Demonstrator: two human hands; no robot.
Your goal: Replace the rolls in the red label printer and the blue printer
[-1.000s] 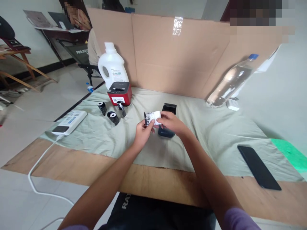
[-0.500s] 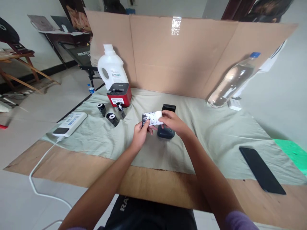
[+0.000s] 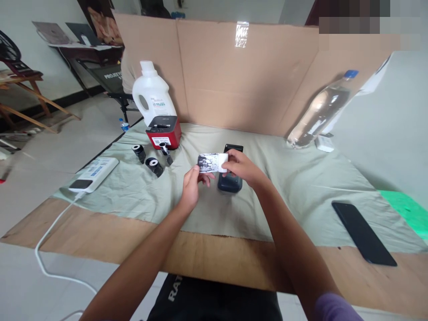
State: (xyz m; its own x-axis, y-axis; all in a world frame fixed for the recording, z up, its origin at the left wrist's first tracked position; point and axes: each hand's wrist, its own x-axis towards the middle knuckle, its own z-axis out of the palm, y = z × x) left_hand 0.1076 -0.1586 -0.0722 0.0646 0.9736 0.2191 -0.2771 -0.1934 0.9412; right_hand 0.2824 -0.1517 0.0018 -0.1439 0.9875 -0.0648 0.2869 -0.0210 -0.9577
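Between my hands is a small white paper roll (image 3: 210, 163), its outer layer printed with a black-and-white picture. My left hand (image 3: 191, 185) pinches its left end with the thumb on top, the other fingers curled below. The white right end lies between the thumb and fingers of my right hand (image 3: 243, 168). Beneath and behind the roll, a dark portable printer (image 3: 230, 183) rests on the cloth with its black lid (image 3: 233, 147) raised; the roll and my right hand hide its middle.
Several dark-printed rolls (image 3: 154, 166) lie at the left near a red-and-black box-shaped device (image 3: 164, 133) and a white jug (image 3: 155, 98). A white power strip (image 3: 95, 174) is farther left. A large clear bottle (image 3: 321, 111) leans against the cardboard (image 3: 240, 84); a phone (image 3: 364, 234) lies front right.
The paper roll has turned a little, showing more of its printed face. My left thumb has slid back to its left edge. The whole view has shifted slightly.
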